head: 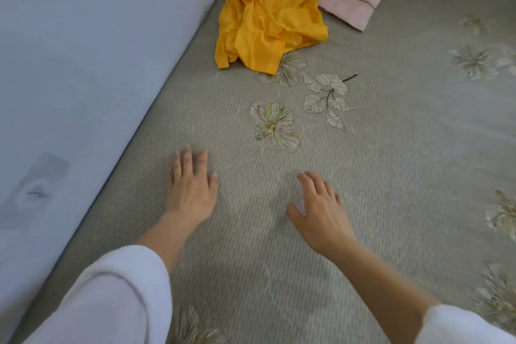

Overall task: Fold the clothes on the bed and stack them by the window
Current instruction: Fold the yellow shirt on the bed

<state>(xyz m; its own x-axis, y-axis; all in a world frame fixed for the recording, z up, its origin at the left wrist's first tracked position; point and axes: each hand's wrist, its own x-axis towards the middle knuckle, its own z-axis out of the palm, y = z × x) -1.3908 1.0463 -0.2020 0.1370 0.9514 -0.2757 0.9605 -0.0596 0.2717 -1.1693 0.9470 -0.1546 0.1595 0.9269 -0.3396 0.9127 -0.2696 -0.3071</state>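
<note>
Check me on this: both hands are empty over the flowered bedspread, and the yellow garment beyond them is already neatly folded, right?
Not quite. The head view shows the yellow garment lying crumpled in a heap, not folded. The rest holds: the left hand and the right hand are both empty over the flowered bedspread, and the garment lies beyond them.
</note>
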